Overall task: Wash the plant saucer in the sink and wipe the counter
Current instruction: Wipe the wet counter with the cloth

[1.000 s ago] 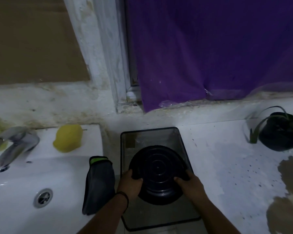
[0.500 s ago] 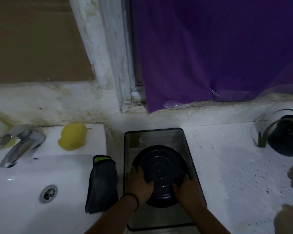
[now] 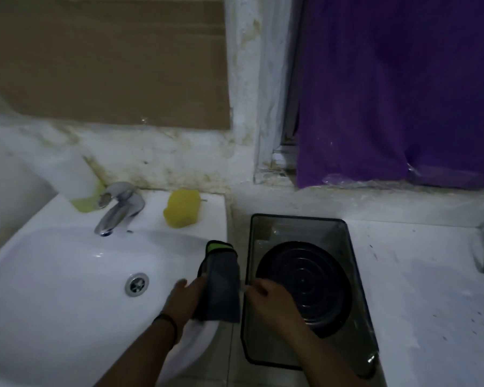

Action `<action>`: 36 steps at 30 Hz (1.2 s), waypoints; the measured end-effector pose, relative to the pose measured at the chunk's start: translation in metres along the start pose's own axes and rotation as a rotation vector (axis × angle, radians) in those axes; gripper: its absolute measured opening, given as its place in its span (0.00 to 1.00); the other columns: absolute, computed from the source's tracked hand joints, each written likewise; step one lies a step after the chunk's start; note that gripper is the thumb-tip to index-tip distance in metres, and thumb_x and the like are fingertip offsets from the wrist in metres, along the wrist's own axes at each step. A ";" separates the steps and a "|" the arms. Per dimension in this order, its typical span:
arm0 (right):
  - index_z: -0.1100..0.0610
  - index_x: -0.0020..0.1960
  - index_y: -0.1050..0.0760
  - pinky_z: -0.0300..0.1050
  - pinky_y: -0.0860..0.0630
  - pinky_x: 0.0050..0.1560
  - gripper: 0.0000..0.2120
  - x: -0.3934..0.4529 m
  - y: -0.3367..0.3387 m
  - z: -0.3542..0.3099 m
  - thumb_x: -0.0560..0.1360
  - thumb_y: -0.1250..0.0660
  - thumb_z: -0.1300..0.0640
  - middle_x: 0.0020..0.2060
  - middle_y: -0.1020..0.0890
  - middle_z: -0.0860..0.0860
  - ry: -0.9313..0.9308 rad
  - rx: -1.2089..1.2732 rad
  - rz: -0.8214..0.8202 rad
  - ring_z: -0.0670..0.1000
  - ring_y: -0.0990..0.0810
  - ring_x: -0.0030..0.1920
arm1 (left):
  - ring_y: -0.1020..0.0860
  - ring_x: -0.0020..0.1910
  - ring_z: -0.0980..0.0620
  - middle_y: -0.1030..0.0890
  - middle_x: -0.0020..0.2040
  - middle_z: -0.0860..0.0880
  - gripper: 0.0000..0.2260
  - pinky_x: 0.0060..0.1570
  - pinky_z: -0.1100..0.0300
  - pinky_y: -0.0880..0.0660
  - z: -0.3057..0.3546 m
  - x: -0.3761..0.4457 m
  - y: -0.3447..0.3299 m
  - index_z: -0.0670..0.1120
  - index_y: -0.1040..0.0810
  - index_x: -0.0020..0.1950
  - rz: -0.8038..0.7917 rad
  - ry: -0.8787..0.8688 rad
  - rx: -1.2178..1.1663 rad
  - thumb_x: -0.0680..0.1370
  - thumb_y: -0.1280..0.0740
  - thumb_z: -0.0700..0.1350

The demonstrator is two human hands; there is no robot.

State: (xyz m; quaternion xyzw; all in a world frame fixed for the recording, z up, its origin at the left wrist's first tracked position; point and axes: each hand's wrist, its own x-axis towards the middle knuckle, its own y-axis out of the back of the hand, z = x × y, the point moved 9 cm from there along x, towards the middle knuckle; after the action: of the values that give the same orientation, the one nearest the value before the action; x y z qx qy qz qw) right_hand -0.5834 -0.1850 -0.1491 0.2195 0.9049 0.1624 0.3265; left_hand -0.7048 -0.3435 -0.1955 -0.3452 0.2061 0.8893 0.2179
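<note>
While the left hand [image 3: 185, 298] curls its fingers against the near left edge of a dark grey folded cloth with a green band [image 3: 220, 283], the right hand [image 3: 266, 298] hangs just to the cloth's right, fingers bent loosely with nothing visibly between them; motion blur makes it impossible to tell whether the left hand truly grips the cloth or only touches it. A thin dark band circles the left wrist. Draped over the rim of the white ceramic sink [image 3: 53, 275], the cloth lies between the two hands. Just right of the right hand, the round black ribbed plant saucer [image 3: 310, 283] sits inside a dark rectangular tray [image 3: 358, 275], the hand overlapping the saucer's near left edge. Beyond the left hand stand a chrome tap [image 3: 118, 208] and a yellow sponge [image 3: 182, 208] on the sink's back ledge, with the metal drain [image 3: 136, 284] to the hand's left. Right of the tray, well away from both hands, spreads the white speckled counter [image 3: 430, 289].
</note>
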 end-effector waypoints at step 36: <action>0.58 0.63 0.26 0.54 0.25 0.59 0.15 -0.183 -0.041 -0.044 0.78 0.41 0.59 0.58 0.19 0.58 0.182 1.063 0.101 0.58 0.20 0.57 | 0.19 0.56 0.47 0.18 0.57 0.43 0.20 0.54 0.55 0.24 0.024 -0.194 -0.033 0.43 0.21 0.59 -0.872 -0.258 -0.213 0.73 0.34 0.54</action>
State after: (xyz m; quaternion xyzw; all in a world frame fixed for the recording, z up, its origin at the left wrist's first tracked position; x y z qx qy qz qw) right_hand -0.4985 -0.3192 -0.0395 0.3825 0.8754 -0.2838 0.0825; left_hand -0.5713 -0.3517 -0.0499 -0.3067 -0.0796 0.7667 0.5583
